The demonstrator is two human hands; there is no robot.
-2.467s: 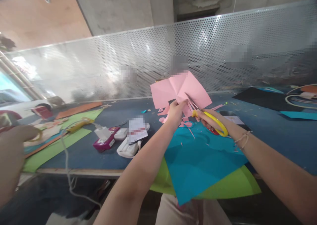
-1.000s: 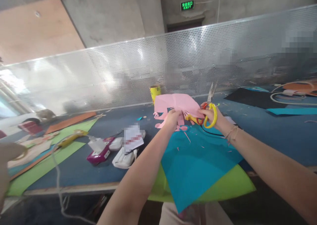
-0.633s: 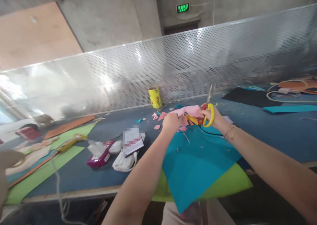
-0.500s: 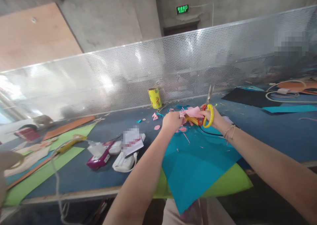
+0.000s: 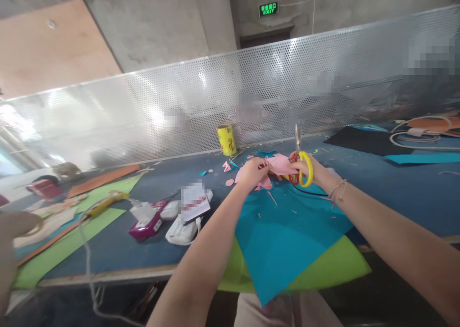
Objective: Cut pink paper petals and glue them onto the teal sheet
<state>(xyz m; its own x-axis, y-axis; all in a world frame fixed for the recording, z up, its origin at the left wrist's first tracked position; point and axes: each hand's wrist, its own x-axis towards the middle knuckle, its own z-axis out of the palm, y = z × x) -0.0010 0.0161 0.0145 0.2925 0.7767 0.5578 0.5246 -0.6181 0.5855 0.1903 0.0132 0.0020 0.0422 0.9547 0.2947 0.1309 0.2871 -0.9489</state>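
Observation:
My left hand [image 5: 253, 170] is closed on the near-left end of a pink cut sheet piece [image 5: 281, 164]. My right hand [image 5: 311, 168] pinches the right end of that piece. Hooked in the same hand is a pair of scissors [image 5: 306, 169] with yellow and red handles, blades pointing up and away from the pink piece. Below both hands a large teal sheet [image 5: 287, 236] lies over a green sheet [image 5: 341, 267], both hanging past the table edge. Pink scraps are scattered on the teal sheet. Something orange-yellow under the pink piece is mostly hidden.
A yellow roll [image 5: 226, 140] stands at the perforated metal screen [image 5: 201, 106]. To the left are a purple power strip [image 5: 147, 226], white chargers, a pixelated card and coloured sheets. A black sheet [image 5: 362, 140] and a cable coil lie right. Another person's arm [image 5: 17, 231] reaches in at far left.
The scissors have turned slightly in my right hand; their blades now look closed together. The pink piece is held flatter between both hands. The view has shifted a little.

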